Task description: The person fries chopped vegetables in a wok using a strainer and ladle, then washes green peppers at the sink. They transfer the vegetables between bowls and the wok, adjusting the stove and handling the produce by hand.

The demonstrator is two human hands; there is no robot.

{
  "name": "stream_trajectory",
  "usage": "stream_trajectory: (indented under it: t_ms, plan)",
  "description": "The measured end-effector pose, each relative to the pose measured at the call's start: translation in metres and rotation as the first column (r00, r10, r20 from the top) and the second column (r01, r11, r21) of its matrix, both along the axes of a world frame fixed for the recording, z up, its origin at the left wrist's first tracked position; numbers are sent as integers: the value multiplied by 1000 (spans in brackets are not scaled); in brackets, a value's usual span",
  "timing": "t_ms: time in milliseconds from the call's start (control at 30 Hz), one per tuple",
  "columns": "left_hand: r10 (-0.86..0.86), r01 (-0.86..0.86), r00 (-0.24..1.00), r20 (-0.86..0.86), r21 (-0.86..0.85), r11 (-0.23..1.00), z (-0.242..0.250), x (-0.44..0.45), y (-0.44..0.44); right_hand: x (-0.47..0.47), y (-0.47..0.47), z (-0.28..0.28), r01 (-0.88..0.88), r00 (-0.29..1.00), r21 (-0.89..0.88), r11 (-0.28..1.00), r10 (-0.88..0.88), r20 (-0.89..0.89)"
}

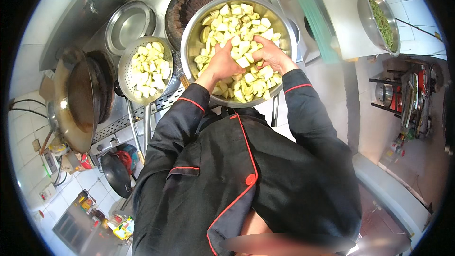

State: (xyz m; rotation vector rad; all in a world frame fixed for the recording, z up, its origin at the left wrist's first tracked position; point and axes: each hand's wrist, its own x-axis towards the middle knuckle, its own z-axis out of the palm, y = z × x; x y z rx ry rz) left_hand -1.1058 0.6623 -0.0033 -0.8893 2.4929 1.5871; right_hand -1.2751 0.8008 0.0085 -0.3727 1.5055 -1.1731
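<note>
Pale yellow-green vegetable chunks fill a large stainless steel bowl (292, 39) in front of me. My left hand (225, 62) reaches into the bowl from its left side, thumb raised, with its lower fingers among the chunks. Across from it, my right hand (270, 55) is also in the pile, its fingertips partly hidden by pieces. Both hands are cupped around some of the vegetable chunks (244, 47). To the left of the bowl, a perforated metal strainer (124, 69) with a long handle holds more of the same chunks.
Behind the bowl is a round, dark, crusted burner ring (177, 10). Round metal pans (128, 28) stand beyond the strainer. A large wok (76, 103) is at the far left. At the upper right, a steel bowl (369, 25) holds green cut vegetables (382, 25).
</note>
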Motion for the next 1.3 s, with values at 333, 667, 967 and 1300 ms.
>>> stream_trajectory:
  t_ms: [333,667,967,1300]
  plan:
    - [-46,44,998,-36,-58,997,30,4,1,18,9,32,132,991,-39,991,-130,44]
    - [-11,-7,986,-164,-105,994,85,65,-26,68,-25,93,119,991,-92,989,-125,-57]
    - [206,-301,926,-316,-291,908,54,226,-142,198,-197,81,-237,971,-164,958,237,-22]
    - [473,-479,877,-83,-227,848,-28,314,-232,265,-351,-3,-603,429,300,739,618,-659]
